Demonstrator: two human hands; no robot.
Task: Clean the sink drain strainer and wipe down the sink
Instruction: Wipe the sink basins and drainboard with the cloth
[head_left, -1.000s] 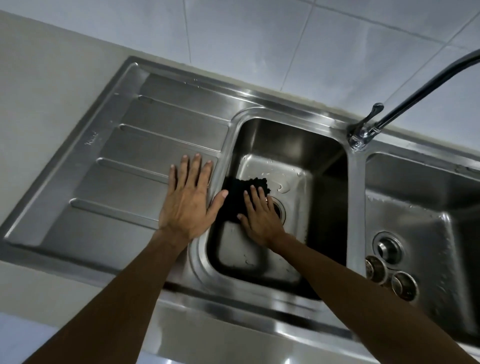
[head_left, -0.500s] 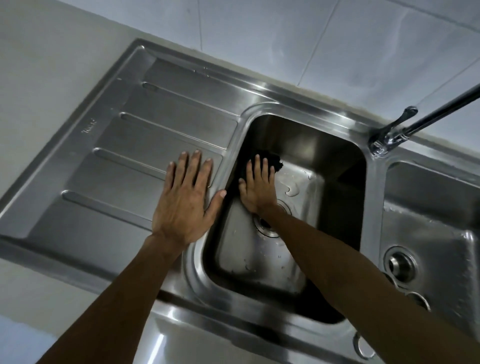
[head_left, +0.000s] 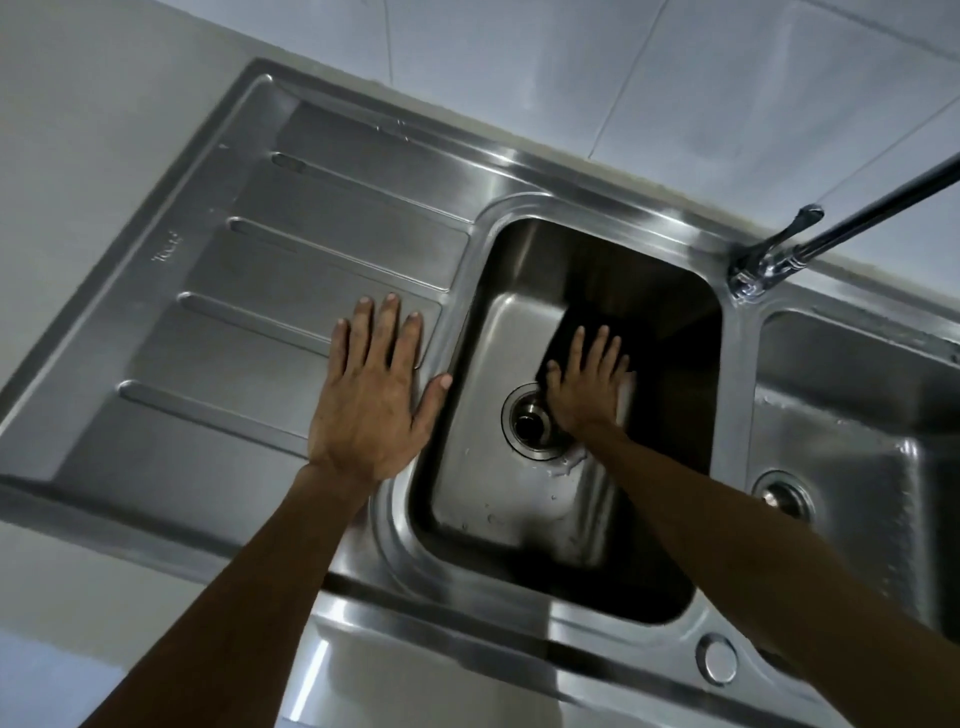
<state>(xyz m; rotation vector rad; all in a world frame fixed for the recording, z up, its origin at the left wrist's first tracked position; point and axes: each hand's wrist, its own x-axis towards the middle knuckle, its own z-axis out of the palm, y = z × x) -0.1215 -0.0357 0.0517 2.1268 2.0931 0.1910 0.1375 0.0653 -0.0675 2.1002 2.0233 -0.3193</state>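
Right hand (head_left: 589, 387), fingers straight and spread, presses dark cloth (head_left: 569, 325) on basin floor (head_left: 493, 358), 1 o'clock of drain (head_left: 532, 423). Left hand (head_left: 371, 395) flat, fingers extended, on drainboard (head_left: 234, 338). Cloth probably soft, limp: control under flat palm.

Kitchen sink area.
A stainless-steel double-bowl sink (head_left: 597, 208) with a ribbed draining board (head_left: 249, 322) sits in a pale bench (head_left: 78, 130), backed by a chrome tap (head_left: 779, 257) and white wall tiles (head_left: 519, 78).
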